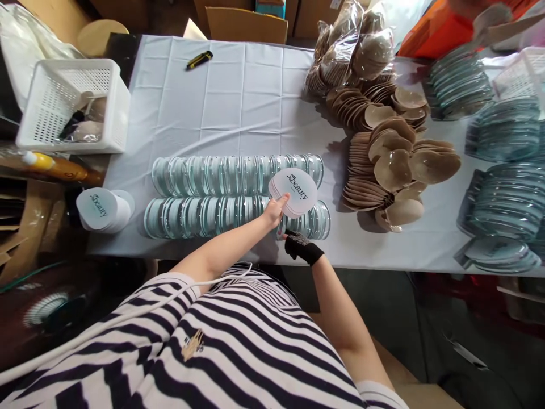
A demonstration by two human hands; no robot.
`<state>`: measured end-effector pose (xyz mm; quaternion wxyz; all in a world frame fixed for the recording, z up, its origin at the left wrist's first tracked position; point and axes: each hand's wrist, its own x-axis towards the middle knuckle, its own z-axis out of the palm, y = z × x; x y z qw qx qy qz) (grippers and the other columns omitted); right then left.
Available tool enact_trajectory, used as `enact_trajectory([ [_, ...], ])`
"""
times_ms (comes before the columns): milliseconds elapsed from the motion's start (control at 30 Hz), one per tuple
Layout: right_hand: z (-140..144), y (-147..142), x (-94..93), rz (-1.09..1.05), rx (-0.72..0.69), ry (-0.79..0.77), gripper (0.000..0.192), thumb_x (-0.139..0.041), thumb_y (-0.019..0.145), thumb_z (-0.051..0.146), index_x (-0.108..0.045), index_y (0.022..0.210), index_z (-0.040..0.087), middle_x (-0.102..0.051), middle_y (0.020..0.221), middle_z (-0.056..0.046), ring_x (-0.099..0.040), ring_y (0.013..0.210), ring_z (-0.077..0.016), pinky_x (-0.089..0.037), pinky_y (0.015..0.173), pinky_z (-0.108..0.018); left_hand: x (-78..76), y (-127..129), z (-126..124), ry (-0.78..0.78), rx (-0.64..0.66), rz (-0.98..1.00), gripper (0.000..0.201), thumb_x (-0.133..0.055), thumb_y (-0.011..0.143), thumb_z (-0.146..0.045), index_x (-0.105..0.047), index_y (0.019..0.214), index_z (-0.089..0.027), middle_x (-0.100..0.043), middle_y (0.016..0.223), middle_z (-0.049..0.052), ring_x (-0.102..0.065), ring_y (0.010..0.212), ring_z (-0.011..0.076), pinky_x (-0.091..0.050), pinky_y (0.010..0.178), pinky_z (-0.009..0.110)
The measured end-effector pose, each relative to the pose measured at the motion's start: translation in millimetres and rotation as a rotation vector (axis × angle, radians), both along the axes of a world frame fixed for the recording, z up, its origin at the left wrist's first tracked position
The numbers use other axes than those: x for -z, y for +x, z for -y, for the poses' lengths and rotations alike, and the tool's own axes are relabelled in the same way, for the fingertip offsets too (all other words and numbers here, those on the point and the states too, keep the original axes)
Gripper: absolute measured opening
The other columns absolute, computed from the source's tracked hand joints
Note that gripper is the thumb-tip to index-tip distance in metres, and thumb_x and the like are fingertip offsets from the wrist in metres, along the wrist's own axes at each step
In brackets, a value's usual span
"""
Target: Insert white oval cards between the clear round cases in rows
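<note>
My left hand (275, 212) grips a small stack of rounded white cards (293, 192), the top one printed "Sbeauty", above two rows of clear plastic cases. The thumb lies on top of the cards. At the edge of the near row of cases (213, 217), below the cards, is my right hand (301, 247) in a black fingerless glove. Its fingers are bent together against a case; what they pinch is too small to make out. The far row of cases (204, 175) stands parallel behind. White inserts show inside many cases.
More printed cards (104, 210) are stacked at the left table edge, below a white basket (121, 113). A box cutter (199, 60) lies at the back. To the right are beige nested cups (394, 153), a bagged pile of cups (353, 51) and stacked clear cases (506, 199).
</note>
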<state>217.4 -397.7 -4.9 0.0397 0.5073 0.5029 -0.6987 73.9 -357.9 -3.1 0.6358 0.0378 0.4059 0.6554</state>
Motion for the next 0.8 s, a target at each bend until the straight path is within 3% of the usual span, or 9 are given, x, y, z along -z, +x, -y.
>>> enact_trajectory([
  [100,-23,8,-13.4,0.234,0.052,0.345,0.038,-0.047,0.086,0.046,-0.064,0.099,0.014,-0.064,0.063,-0.004,-0.053,0.047,-0.0143,-0.047,0.051,-0.028,-3.7,2,2,0.013,-0.011,-0.029,0.037,-0.075,0.081,-0.023,-0.068,0.116,-0.015,-0.074,0.114,0.01,-0.061,0.123,0.0261,-0.037,0.116,0.046],
  [167,-38,9,-22.6,0.259,0.29,0.71,0.045,-0.041,0.089,0.046,-0.062,0.114,0.015,-0.071,0.093,-0.011,-0.065,0.073,-0.0187,-0.054,0.071,-0.034,-6.9,0,7,0.035,-0.007,-0.052,0.038,-0.077,0.079,-0.025,-0.069,0.114,-0.015,-0.074,0.114,0.01,-0.06,0.124,0.0276,-0.037,0.115,0.047],
  [233,-45,5,-30.0,0.224,0.421,0.937,0.053,-0.039,0.089,0.043,-0.052,0.133,0.017,-0.065,0.122,-0.014,-0.064,0.104,-0.0224,-0.052,0.091,-0.039,-9.5,-4,15,0.054,0.02,-0.086,0.039,-0.079,0.076,-0.029,-0.07,0.11,-0.014,-0.074,0.114,0.011,-0.06,0.123,0.0301,-0.039,0.113,0.049],
  [400,-34,-32,-39.0,0.242,0.275,1.317,0.062,-0.047,0.086,0.036,-0.043,0.143,0.013,-0.047,0.146,-0.017,-0.04,0.137,-0.0287,-0.036,0.112,-0.048,-8.4,-23,32,-0.003,-0.018,-0.242,0.034,-0.081,0.072,-0.029,-0.073,0.103,-0.017,-0.074,0.112,0.011,-0.06,0.122,0.0317,-0.041,0.11,0.048],
  [467,-26,-47,-39.8,0.208,0.284,1.376,0.056,-0.047,0.087,0.037,-0.049,0.136,0.011,-0.051,0.141,-0.019,-0.045,0.132,-0.029,-0.038,0.11,-0.048,-6.0,-33,35,-0.031,-0.017,-0.252,0.031,-0.082,0.07,-0.028,-0.074,0.098,-0.018,-0.075,0.108,0.011,-0.061,0.121,0.032,-0.042,0.11,0.047],
  [533,-20,-56,-39.4,0.183,0.355,1.298,0.043,-0.043,0.09,0.039,-0.061,0.118,0.012,-0.065,0.117,-0.017,-0.059,0.111,-0.0268,-0.048,0.098,-0.045,-5.3,-43,37,-0.037,-0.015,-0.236,0.03,-0.083,0.069,-0.029,-0.074,0.095,-0.017,-0.075,0.105,0.01,-0.062,0.118,0.0334,-0.043,0.107,0.048],
  [633,-7,-56,-37.7,0.221,0.522,1.176,0.041,-0.039,0.093,0.046,-0.065,0.094,0.015,-0.067,0.085,-0.011,-0.062,0.082,-0.0227,-0.053,0.082,-0.041,-10.4,-54,40,-0.023,0.039,-0.218,0.031,-0.084,0.067,-0.029,-0.075,0.094,-0.017,-0.075,0.105,0.01,-0.062,0.116,0.0358,-0.045,0.103,0.051],
  [700,4,-52,-36.0,0.234,0.626,1.186,0.045,-0.039,0.093,0.049,-0.064,0.103,0.013,-0.067,0.093,-0.013,-0.063,0.087,-0.0233,-0.053,0.084,-0.042,-17.3,-58,43,0.009,0.121,-0.224,0.03,-0.085,0.067,-0.029,-0.076,0.093,-0.017,-0.075,0.104,0.01,-0.062,0.115,0.0363,-0.045,0.102,0.051],
  [800,15,-47,-34.0,0.235,0.667,1.254,0.057,-0.042,0.091,0.047,-0.051,0.134,0.01,-0.058,0.13,-0.02,-0.056,0.119,-0.0266,-0.047,0.101,-0.044,-27.4,-60,49,0.089,0.203,-0.279,0.03,-0.085,0.067,-0.032,-0.077,0.092,-0.018,-0.076,0.102,0.009,-0.064,0.112,0.0345,-0.046,0.101,0.049],
])
